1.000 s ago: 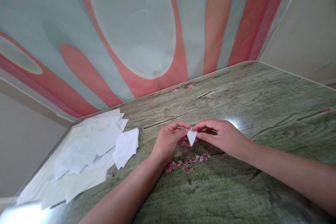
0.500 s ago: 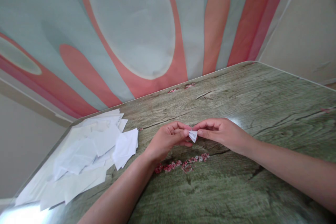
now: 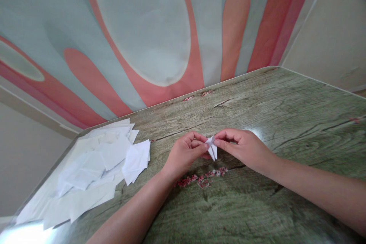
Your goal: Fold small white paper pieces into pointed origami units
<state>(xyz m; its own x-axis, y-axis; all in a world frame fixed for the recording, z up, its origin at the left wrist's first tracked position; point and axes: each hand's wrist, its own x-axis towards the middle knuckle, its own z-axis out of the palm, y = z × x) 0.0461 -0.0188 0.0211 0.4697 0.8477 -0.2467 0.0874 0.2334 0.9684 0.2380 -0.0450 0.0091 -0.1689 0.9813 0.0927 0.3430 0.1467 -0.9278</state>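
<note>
A small folded piece of white paper [image 3: 212, 149] is held between my two hands above the middle of the table. My left hand [image 3: 187, 150] pinches its left side between thumb and fingers. On the other side, the thumb and forefinger of my right hand [image 3: 240, 144] grip the paper's upper right edge. Two narrow pointed flaps hang downward from it, with a dark gap or crease between them. The fingers partly cover its upper part.
On the left of the wood-grain table [image 3: 286, 129] lies a loose heap of white paper sheets [image 3: 85, 167]. Beside it is a small stack of white paper squares [image 3: 136, 161]. A wall hanging [image 3: 143, 26] in grey and coral rises behind the table's far edge.
The folded paper now shows two long points hanging down where it showed one shorter triangle. My hands have shifted slightly around it, both still gripping.
</note>
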